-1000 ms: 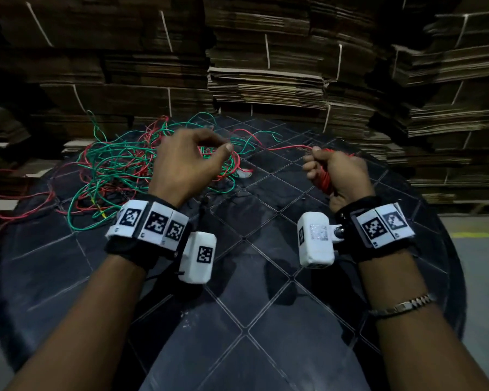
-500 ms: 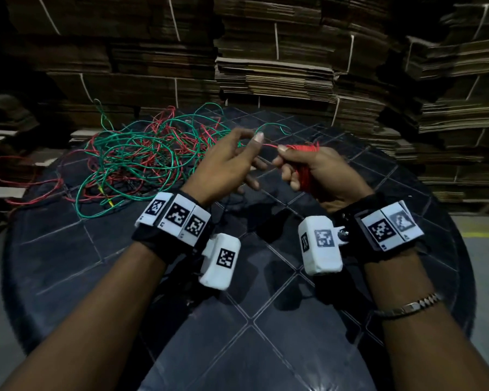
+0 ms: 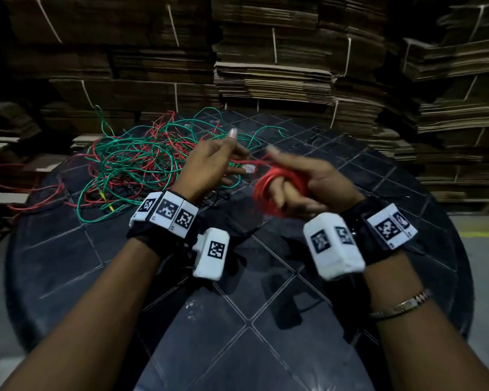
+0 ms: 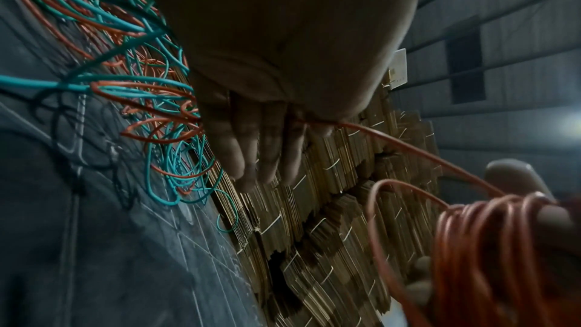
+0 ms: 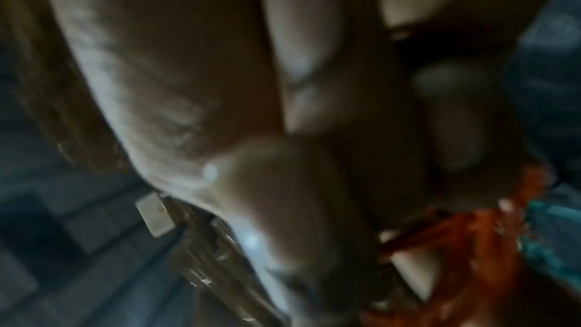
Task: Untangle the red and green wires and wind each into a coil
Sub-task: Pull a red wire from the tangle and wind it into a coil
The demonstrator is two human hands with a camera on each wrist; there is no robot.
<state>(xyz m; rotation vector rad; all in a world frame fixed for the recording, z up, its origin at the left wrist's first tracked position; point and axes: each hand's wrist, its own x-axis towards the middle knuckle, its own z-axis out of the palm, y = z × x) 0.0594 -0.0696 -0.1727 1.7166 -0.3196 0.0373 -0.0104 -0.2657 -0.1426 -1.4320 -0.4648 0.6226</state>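
Head view: red coil half wound over a round table

Left to right: the red and green wires (image 3: 130, 165) lie tangled at the table's (image 3: 68, 263) far left edge, one red loop spilling over. Near half lies bare. Left hand (image 3: 209, 165) pinches the red strand. Right hand (image 3: 308, 184), blurred, grips the red coil (image 3: 268, 190); fingers partly hidden.
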